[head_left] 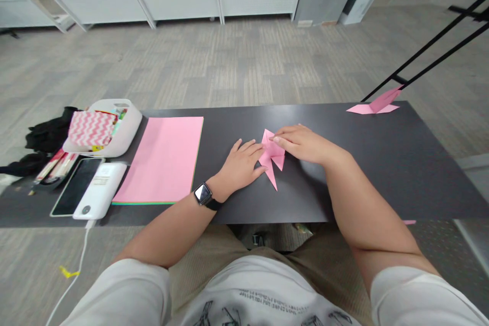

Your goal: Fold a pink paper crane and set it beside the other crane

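A pink folded paper figure [273, 152] with several pointed flaps lies on the dark table between my hands. My left hand [241, 167] rests beside it, fingers spread flat and the tips touching its left edge. The thumb of that hand lies by the long point aimed toward me. From the upper right, my right hand [301, 141] has its thumb and fingers closed on the figure's upper edge. Its fingertips cover part of the folds there. A smartwatch [202, 193] is on my left wrist.
A stack of coloured paper [164, 158], pink on top, lies left. Beyond it are a white power bank [100, 191], a phone [78, 187] and a white basket [128, 132] of packets. Another pink origami piece [376, 104] stands near the far right corner of the black table [382, 163].
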Motion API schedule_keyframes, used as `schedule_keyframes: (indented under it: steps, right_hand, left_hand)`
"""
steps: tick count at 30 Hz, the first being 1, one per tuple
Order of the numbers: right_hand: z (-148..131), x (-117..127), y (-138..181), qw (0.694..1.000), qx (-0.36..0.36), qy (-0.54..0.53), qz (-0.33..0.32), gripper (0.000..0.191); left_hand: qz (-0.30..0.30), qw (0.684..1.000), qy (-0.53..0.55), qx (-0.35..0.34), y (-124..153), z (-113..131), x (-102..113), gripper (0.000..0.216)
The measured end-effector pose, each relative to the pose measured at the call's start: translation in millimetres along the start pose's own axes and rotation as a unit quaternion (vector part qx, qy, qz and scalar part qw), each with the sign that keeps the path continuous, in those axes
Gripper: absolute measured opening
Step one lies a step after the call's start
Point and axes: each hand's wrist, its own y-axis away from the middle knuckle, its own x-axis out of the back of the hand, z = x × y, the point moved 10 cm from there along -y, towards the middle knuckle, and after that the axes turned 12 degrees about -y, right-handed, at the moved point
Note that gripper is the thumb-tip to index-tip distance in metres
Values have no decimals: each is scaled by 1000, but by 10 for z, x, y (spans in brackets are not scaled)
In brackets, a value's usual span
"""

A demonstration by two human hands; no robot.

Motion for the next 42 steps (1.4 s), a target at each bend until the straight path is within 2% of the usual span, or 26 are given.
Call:
schedule_keyframes:
  steps: [2,3,6,11,15,21,26,32,42]
  right_hand:
    - [-75,172,66,997,43,-19,57,46]
    - [-71,241,102,995,40,-26,88,45]
    - [22,257,162,991,-17,-35,131,41]
    - [130,4,78,989,-82,-35,115,32]
    - [179,-79,27,990,-101,-12,98,24]
    - [238,-72,80,987,-128,-17,91,34]
    - [161,-121,82,992,-111,9,59,28]
    - [54,-194,102,995,-93,30,33,25]
    - [52,-259,115,996,-71,43,30,23]
  left_hand:
    - [17,1000,-11,11,33,4,70,51]
    - [23,1000,-14,16,50,3,98,50]
    - [32,999,-14,24,87,-9,140,46]
    - [32,999,-2,27,57,-65,130,41]
    - [41,998,1,51,-37,-171,127,29]
    - [48,998,-12,38,-111,-193,35,28]
    - [34,998,-9,44,-103,-209,-1,30]
    - [29,999,-1,44,-105,-210,51,30]
    - [44,997,-9,62,-70,-176,107,29]
